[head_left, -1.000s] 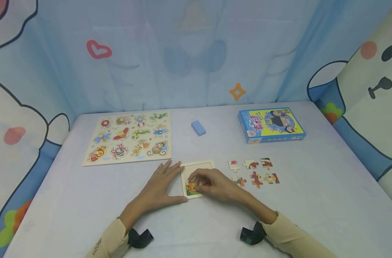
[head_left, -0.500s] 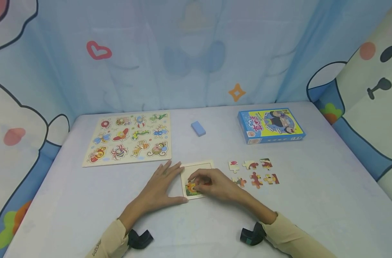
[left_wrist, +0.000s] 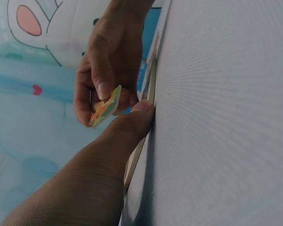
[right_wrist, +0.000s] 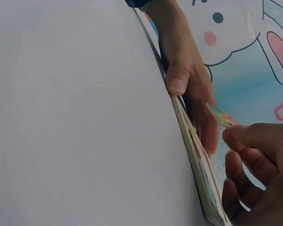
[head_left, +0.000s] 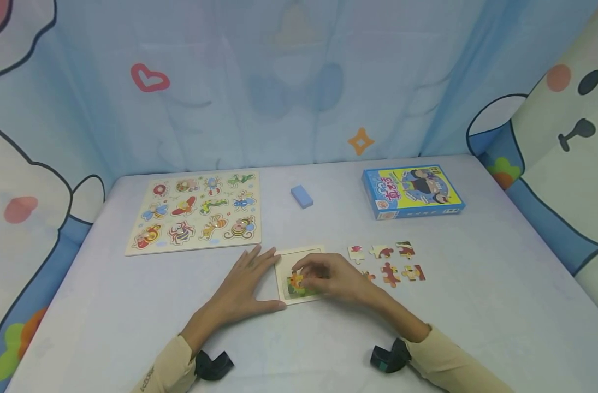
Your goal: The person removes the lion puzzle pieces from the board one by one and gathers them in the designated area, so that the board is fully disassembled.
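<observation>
My right hand (head_left: 335, 278) pinches a jigsaw puzzle piece (left_wrist: 105, 109), green and orange, between thumb and fingertips. The piece is held tilted above a small wooden puzzle tray (head_left: 291, 261), clear of its surface, as both wrist views show. Green shows along the tray's lower part, partly hidden by the right hand. My left hand (head_left: 247, 281) rests at the tray's left side with its fingers straight. Its thumb (right_wrist: 177, 84) touches the tray's near corner.
Several loose jigsaw pieces (head_left: 391, 274) lie in two rows right of the tray. Behind stand a wooden insect puzzle board (head_left: 195, 218), a blue block (head_left: 302, 197) and a blue and yellow box (head_left: 414, 191). A patterned curtain (head_left: 205, 131) hangs behind the table.
My right hand has risen a little off the tray and shifted slightly right, lifting the puzzle piece with it. My left hand has stayed in place.
</observation>
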Motion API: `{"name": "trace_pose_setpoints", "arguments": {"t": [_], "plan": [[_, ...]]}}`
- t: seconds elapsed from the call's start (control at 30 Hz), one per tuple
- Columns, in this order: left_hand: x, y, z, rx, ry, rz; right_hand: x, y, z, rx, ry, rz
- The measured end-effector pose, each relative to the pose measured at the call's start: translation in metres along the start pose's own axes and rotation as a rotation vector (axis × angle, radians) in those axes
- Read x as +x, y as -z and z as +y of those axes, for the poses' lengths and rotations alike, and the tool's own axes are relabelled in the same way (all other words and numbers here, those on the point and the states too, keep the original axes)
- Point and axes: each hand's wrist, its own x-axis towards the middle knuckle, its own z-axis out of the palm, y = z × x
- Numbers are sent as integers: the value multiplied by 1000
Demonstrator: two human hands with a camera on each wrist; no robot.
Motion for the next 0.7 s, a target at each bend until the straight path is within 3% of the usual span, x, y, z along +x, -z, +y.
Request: {"name": "trace_pose_setpoints", "arguments": {"t": [0.37,0.7], "plan": [[0,-1,1,8,-5,7,-13,22,0,9,0,47],[-1,1,1,15,-26,0,-45,49,9,11,-63,115]]}}
